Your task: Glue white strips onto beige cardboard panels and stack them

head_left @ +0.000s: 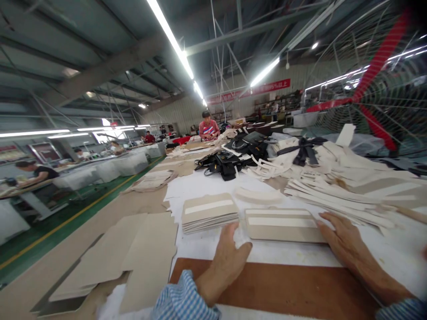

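Observation:
My left hand (228, 260) hovers over the brown board (283, 286), thumb and fingers apart, holding nothing. Just beyond its fingertips lies a neat stack of beige panels (210, 215), the top one bearing a white strip. To the right is a second, low pile of beige panels (283, 232) with a similar white strip. At that pile's right end rests my right hand (345, 244), fingers stretched out along the edge; whether it presses on the panels I cannot tell. The brown board lies flat in front of me, partly under both forearms.
Larger beige sheets (150, 258) overlap at the left. Beyond the panels are black strapped pieces (222, 162) and heaped cream strips (333, 195). A large caged fan (353, 100) stands at the right. A co-worker (208, 126) is at the table's far end.

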The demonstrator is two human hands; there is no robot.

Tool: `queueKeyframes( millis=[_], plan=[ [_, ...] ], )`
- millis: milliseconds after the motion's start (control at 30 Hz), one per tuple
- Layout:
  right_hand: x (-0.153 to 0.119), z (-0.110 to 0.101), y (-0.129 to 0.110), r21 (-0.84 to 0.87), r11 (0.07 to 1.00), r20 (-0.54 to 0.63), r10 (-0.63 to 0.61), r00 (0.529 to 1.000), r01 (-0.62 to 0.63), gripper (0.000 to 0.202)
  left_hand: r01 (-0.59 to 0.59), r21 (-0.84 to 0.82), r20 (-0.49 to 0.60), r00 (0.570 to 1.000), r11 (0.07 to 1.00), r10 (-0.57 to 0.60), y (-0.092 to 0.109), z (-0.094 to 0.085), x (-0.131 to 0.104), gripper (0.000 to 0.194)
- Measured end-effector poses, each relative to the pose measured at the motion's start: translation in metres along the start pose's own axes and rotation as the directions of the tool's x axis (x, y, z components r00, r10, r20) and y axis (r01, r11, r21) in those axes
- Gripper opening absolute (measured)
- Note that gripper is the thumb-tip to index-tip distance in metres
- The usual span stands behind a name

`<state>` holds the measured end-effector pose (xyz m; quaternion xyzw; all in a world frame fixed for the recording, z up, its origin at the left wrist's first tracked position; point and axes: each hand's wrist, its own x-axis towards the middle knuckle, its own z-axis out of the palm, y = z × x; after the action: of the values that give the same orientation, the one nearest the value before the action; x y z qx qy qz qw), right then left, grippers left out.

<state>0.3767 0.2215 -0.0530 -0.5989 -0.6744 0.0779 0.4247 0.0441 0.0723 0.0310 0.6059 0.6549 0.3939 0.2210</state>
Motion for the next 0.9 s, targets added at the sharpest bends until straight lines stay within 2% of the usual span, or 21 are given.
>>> queueKeyframes(
  millis=[100, 200, 267, 333, 367, 433, 533, 633, 700, 800, 900],
  plan=[
    [-0.002, -0.012, -0.011, -0.005, 0.993, -0.054, -0.122, 0.991, 0.122, 0.044, 0.027, 0.066, -0.141, 0.99, 0.997, -0.018, -0.026, -0.044, 0.004, 0.054],
    [0.002, -0.018, -0.045, 0.093, 0.951, -0.022, -0.294, 0.956, 0.294, 0.033, 0.125, 0.152, -0.302, 0.95, 0.98, -0.075, -0.059, -0.095, 0.017, 0.04],
    [0.008, -0.014, -0.082, 0.198, 0.927, 0.087, -0.34, 0.937, 0.318, 0.034, 0.196, 0.194, -0.373, 0.921, 0.961, -0.113, -0.078, -0.122, 0.028, 0.039],
    [0.017, -0.002, -0.123, 0.255, 0.933, 0.289, -0.324, 0.901, 0.253, 0.036, 0.242, 0.223, -0.394, 0.908, 0.944, -0.14, -0.092, -0.138, 0.038, 0.041],
    [0.021, 0.006, -0.142, 0.267, 0.937, 0.39, -0.318, 0.864, 0.224, 0.037, 0.253, 0.234, -0.388, 0.91, 0.939, -0.149, -0.096, -0.141, 0.041, 0.041],
    [0.032, 0.028, -0.175, 0.256, 0.943, 0.466, -0.311, 0.828, 0.21, 0.035, 0.256, 0.253, -0.351, 0.923, 0.933, -0.158, -0.103, -0.14, 0.047, 0.039],
    [0.046, 0.065, -0.204, 0.182, 0.966, 0.552, -0.255, 0.794, 0.183, 0.026, 0.244, 0.257, -0.286, 0.943, 0.935, -0.168, -0.106, -0.134, 0.048, 0.036],
    [0.054, 0.092, -0.217, 0.093, 0.986, 0.637, -0.168, 0.753, 0.141, 0.029, 0.25, 0.228, -0.253, 0.949, 0.941, -0.191, -0.108, -0.13, 0.046, 0.038],
    [0.056, 0.102, -0.221, 0.051, 0.993, 0.669, -0.114, 0.735, 0.108, 0.031, 0.259, 0.199, -0.245, 0.947, 0.945, -0.209, -0.108, -0.13, 0.045, 0.039],
    [0.055, 0.106, -0.224, 0.035, 0.998, 0.679, -0.066, 0.731, 0.058, 0.031, 0.281, 0.145, -0.246, 0.939, 0.949, -0.241, -0.107, -0.129, 0.044, 0.038],
    [0.054, 0.104, -0.222, 0.067, 0.998, 0.663, -0.044, 0.747, 0.0, 0.032, 0.314, 0.076, -0.263, 0.922, 0.946, -0.285, -0.106, -0.127, 0.044, 0.037]
  ],
)
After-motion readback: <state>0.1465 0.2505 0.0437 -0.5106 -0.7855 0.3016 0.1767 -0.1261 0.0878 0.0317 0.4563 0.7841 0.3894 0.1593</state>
